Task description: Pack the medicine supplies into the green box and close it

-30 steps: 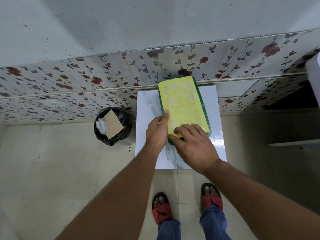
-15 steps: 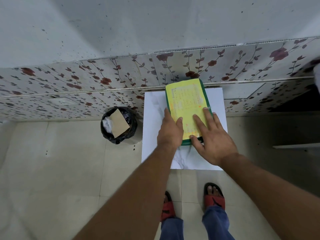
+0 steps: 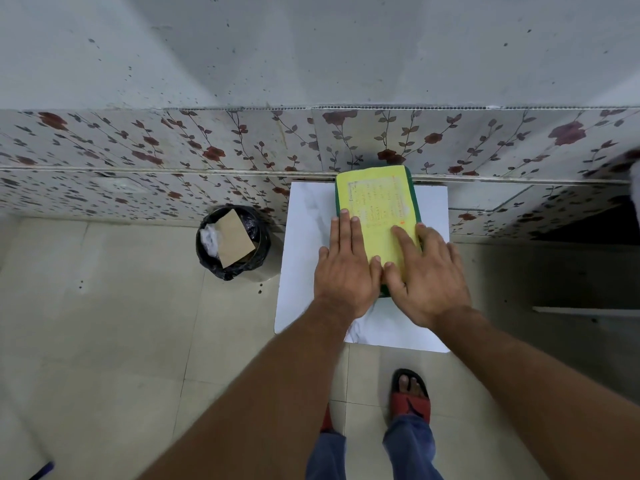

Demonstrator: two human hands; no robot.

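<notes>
Hands flat on one closed green box.

One green rectangular box (image 3: pixel 414 199) with a yellow printed lid lies on the white marble-patterned bench (image 3: pixel 304 237), its far end near the floral wall. Two hands press it: left hand (image 3: pixel 346 268) at its left edge, right hand (image 3: pixel 427 275) on the near corner, each grip spread flat, fingers extended. One black-lined bin (image 3: pixel 232 242) stands left, holding one brown card piece.

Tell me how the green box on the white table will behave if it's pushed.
The green box lies flat and low, so it probably slides, not tips. The white table looks glossy, so likely little grip. Both hands, left and right, press flat without denting it: seemingly stiff.
</notes>
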